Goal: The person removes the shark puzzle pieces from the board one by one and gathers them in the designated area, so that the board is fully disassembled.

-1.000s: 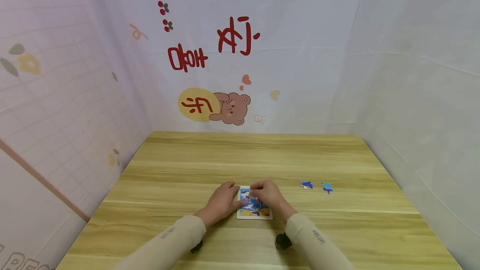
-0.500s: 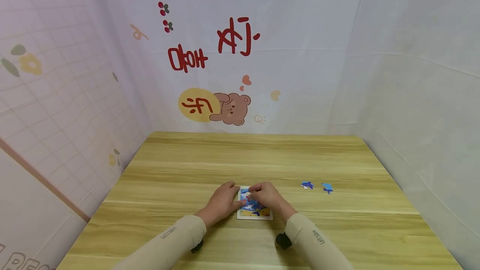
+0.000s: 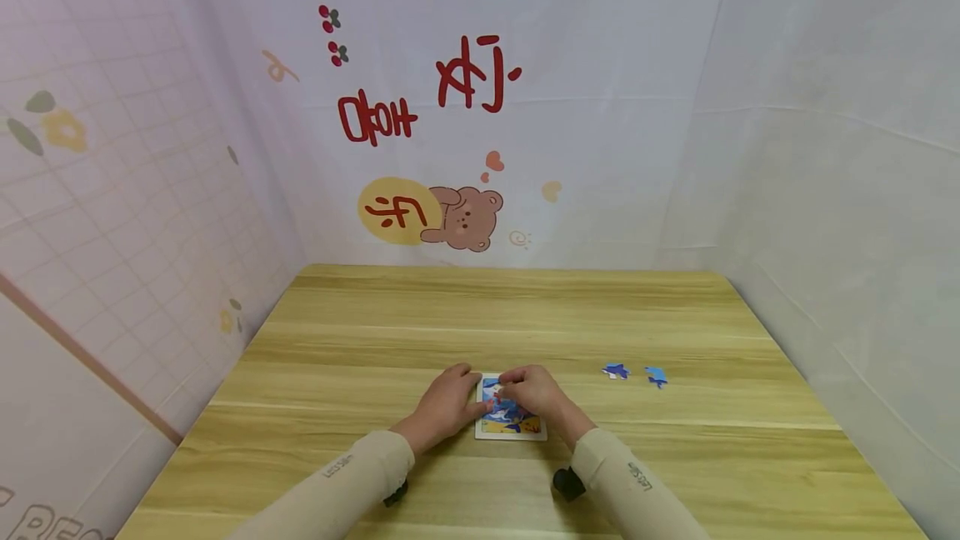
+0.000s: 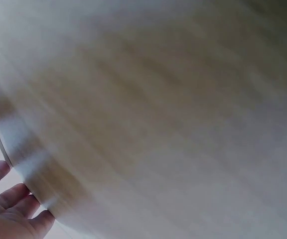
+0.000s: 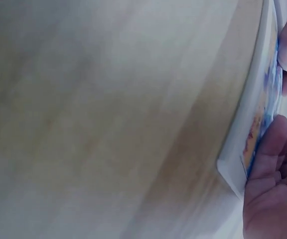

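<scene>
A small jigsaw puzzle board with a white border and a blue sea picture lies near the table's front middle. My left hand rests along its left side, thumb over the picture and fingers by the left edge. In the left wrist view, the fingers of the left hand look loosely bent. Over the board's upper right, my right hand has its thumb and index finger together at a puzzle piece, mostly hidden under them. The right wrist view shows the right hand with curled fingers against the picture.
Two loose puzzle pieces lie right of the board: a dark blue and white one and a light blue one. The wooden table is bordered by white printed cloth walls.
The right thumb and index finger have shifted slightly at the board, and the whitish patch seen under them earlier no longer shows. The left hand has stayed in place.
</scene>
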Motion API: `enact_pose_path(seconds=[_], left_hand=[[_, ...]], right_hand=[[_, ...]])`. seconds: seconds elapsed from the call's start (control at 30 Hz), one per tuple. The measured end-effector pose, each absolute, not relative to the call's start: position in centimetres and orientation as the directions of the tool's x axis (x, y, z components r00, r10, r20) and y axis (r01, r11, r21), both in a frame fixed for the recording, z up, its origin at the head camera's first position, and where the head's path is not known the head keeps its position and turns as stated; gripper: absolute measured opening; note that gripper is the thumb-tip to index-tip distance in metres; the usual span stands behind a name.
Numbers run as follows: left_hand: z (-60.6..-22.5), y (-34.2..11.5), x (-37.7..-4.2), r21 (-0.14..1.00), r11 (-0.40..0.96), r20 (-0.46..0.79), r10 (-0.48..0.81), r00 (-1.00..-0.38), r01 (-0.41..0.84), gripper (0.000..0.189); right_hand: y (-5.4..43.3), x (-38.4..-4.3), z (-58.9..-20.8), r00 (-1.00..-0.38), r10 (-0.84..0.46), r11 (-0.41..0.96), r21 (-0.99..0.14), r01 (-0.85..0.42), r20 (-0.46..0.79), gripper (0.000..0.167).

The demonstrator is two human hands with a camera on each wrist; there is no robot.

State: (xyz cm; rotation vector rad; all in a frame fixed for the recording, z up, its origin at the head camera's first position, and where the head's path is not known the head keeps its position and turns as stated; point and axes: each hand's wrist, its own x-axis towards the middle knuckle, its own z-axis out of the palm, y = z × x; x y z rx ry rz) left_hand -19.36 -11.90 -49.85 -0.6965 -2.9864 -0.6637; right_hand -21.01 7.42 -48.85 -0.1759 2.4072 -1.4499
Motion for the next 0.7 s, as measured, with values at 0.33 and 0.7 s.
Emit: enact_pose_path(seconds=[0.33, 0.7], left_hand=[[-50.11, -11.95, -19.55, 0.392, 0.822, 0.078, 0.418, -0.905, 0.413, 0.055], [-49.93, -11.81, -19.44, 0.403, 0.82, 0.07, 0.416, -0.907, 0.407, 0.055]], right_hand=[[7.87, -21.22, -48.22, -0.903, -0.308, 0.457, -0.879, 0.136, -0.3, 0.035], [8.14, -21.23, -48.33, -0.907, -0.307, 0.428, -0.893, 0.139, -0.288, 0.04]])
